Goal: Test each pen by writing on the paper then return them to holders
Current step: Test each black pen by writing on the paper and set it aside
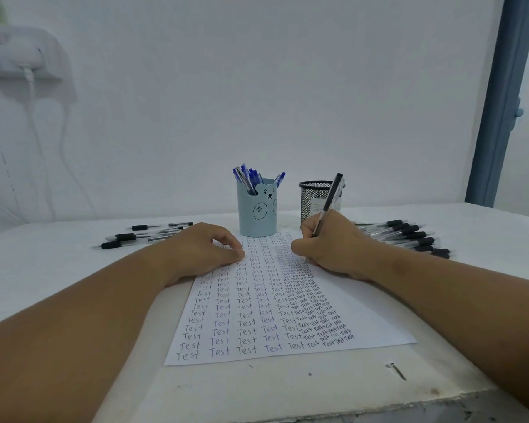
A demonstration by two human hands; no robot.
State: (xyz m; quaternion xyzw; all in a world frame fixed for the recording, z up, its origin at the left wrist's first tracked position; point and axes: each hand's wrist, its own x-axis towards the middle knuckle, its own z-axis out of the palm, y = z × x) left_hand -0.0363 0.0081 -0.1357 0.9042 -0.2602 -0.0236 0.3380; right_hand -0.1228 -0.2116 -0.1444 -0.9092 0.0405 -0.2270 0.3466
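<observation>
White table (440, 227) — paper (266, 315) between both hands; right hand (333, 248) grips black pen (327, 206), tip on paper; left hand (202, 248) rests loosely curled on its edge — holders just beyond.

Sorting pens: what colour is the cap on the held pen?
Black, on the clear-barrelled pen in the right hand; head view.

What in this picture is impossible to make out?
All in the head view:
- Pen tip: hidden behind the right hand.
- Mesh holder contents: the rim and pen block the inside.
- Paper top rows: writing too small to read.
- Shelf at the upper left: blurred.
</observation>
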